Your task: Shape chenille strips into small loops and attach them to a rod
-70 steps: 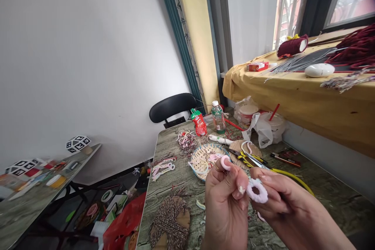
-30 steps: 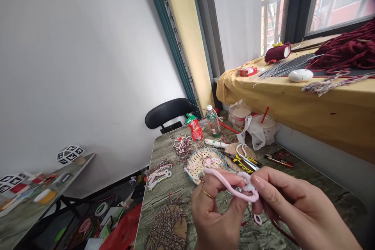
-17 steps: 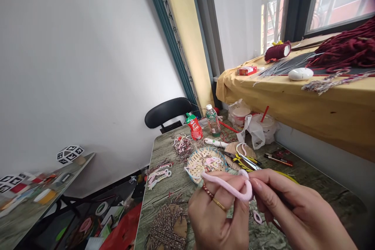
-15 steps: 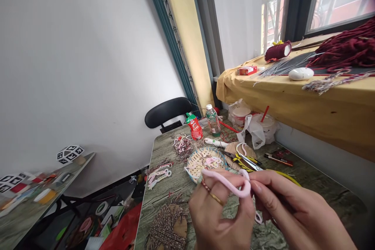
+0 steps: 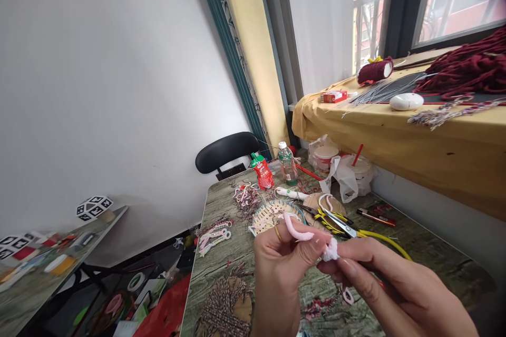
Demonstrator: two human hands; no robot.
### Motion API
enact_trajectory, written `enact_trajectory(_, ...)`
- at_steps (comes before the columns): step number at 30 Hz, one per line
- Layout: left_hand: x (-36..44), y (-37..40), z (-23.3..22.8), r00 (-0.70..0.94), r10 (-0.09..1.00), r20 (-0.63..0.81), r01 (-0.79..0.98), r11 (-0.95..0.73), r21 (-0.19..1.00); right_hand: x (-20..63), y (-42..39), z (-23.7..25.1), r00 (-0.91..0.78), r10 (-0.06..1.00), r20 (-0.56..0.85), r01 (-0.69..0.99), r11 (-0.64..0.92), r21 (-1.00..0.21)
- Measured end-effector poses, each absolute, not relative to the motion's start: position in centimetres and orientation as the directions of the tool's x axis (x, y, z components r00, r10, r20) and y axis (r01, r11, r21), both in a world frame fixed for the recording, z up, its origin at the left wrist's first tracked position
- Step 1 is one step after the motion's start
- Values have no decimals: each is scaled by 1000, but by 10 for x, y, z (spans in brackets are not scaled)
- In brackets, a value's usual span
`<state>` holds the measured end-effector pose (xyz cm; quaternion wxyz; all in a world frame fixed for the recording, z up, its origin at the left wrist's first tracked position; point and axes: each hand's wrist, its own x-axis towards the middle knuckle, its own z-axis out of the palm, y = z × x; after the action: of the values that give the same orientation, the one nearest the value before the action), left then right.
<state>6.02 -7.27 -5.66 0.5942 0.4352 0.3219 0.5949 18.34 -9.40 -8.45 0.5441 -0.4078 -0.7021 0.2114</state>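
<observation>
Over the worktop [image 5: 419, 253], left hand [image 5: 282, 268] and right hand [image 5: 389, 295] each have fingers pinched on the pink chenille stem [image 5: 312, 239], holding it taut so it bends between them, basket [image 5: 269, 216] just behind

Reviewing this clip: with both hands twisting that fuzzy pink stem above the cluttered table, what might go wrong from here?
1. The fuzzy pink chenille stem is pinched only at fingertips between left hand and right hand; the grip may slip and the twist may loosen.
2. A small pink loop dangles below the right hand and might snag.
3. The yellow-handled scissors lie just behind the hands on the wood-grain table; a stray move might brush them.
</observation>
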Motion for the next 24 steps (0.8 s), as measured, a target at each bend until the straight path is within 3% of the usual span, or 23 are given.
enact_trajectory(6, 61, -66, -59, 170, 965, 198, -492, -91, 866, 187, -88, -82, -92, 816, 570, 200, 576, -792)
enact_trajectory(11, 64, -65, -61, 139, 961, 239, -413, -163, 896, 190, -86, -80, -151, 878, 454, 99, 470, -877)
enact_trajectory(15, 64, -67, -63, 124, 971, 206, -342, -153, 927, 192, -88, -82, -128, 868, 481, 233, 497, -836)
enact_trajectory(21, 65, -73, -60, 87, 982, 169, -343, -130, 930, 193, -89, -82, -94, 739, 667, 425, 635, -644)
enact_trajectory(24, 67, -75, -58, -17, 989, 146, -297, -145, 944, 194, -89, -82, -139, 759, 636, 466, 617, -634)
